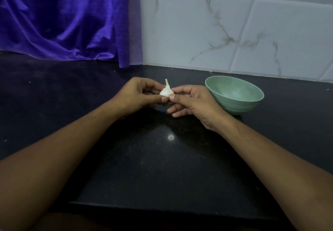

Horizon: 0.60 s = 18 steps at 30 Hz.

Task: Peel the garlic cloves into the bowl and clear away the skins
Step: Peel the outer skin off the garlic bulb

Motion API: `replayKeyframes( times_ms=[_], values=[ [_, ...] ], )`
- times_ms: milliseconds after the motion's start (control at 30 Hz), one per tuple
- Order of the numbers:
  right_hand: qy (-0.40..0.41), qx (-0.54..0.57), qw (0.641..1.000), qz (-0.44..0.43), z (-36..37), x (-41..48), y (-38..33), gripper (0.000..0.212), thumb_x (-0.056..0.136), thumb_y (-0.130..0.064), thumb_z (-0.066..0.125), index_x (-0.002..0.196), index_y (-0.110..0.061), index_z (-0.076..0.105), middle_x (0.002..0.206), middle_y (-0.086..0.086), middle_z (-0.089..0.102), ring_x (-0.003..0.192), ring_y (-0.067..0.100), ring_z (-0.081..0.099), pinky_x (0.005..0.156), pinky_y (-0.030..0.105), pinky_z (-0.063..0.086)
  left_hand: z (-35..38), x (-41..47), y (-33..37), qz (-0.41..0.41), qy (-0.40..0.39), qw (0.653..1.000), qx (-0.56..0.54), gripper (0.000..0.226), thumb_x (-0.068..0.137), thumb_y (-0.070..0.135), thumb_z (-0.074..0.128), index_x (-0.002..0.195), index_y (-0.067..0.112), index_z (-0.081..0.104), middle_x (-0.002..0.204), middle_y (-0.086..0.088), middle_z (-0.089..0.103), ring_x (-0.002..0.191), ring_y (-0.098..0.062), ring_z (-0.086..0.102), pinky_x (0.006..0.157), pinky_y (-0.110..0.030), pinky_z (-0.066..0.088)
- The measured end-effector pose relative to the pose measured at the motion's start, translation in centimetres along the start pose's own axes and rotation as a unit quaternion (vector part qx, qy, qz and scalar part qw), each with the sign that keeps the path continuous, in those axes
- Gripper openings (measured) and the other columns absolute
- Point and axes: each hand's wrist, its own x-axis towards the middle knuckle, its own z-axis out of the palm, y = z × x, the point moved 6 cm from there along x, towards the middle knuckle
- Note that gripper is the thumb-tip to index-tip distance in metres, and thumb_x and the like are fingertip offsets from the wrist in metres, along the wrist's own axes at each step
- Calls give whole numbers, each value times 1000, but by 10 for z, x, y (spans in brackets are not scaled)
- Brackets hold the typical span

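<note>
A small white papery garlic bulb [166, 91], stem up, is pinched between the left hand [138, 96] and right hand [189, 102] above the dark speckled stone bench [162, 167]. Just right, the pale green round bowl [234, 93] appears empty. Peeling seems barely begun; no skins are seen.

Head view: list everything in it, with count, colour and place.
garlic bulb: one, white, stem up, held above the counter between both hands
bowl: one, pale green, on the counter right of the hands, nothing visible inside
counter: one, black speckled, across the foreground
cloth: one, purple, hanging at back left
tiled wall: one, white marbled, back right
left hand: one, pinches the bulb's left side
right hand: one, pinches the bulb's right side
</note>
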Motion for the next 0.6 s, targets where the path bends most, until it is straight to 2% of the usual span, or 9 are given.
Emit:
replayKeyframes(
  times_ms=[67,200,367,500,600],
  values=[
    [1,-14,1000,-6,0,1,0,15,97,-4,68,112,-5,71,94,11,80,71,23,74,62,28,62,0,-1,1,-2,-4,1000,0,44,71,24,83,113,11,75,104,-10,80,105,-32,75,100,-62,54],
    [20,-33,999,-9,-2,3,1,12,96,-1,67,108,-2,70,82,10,78,67,23,73,58,28,61,2,-2,2,0,-9,1000,5,44,70,21,84,112,9,74,104,-8,80,101,-25,76,101,-61,54],
    [11,-44,999,-7,-3,3,1,18,96,-1,68,113,3,69,90,21,77,67,24,74,61,29,62,0,-3,4,-3,-4,1000,13,46,71,19,83,114,5,73,105,-8,80,104,-28,75,100,-59,55],
    [8,-47,999,-16,-3,4,1,16,95,-9,73,109,-1,69,84,16,77,64,23,73,58,29,60,-1,-2,3,-2,-5,999,33,33,81,4,81,113,4,73,104,-10,80,106,-35,73,99,-62,54],
    [13,-58,998,-25,-2,4,0,18,97,-12,71,108,1,68,84,12,78,61,23,71,56,28,58,0,-1,2,3,-4,999,42,35,83,7,81,117,9,72,103,-10,80,104,-35,74,98,-62,55]
  ],
)
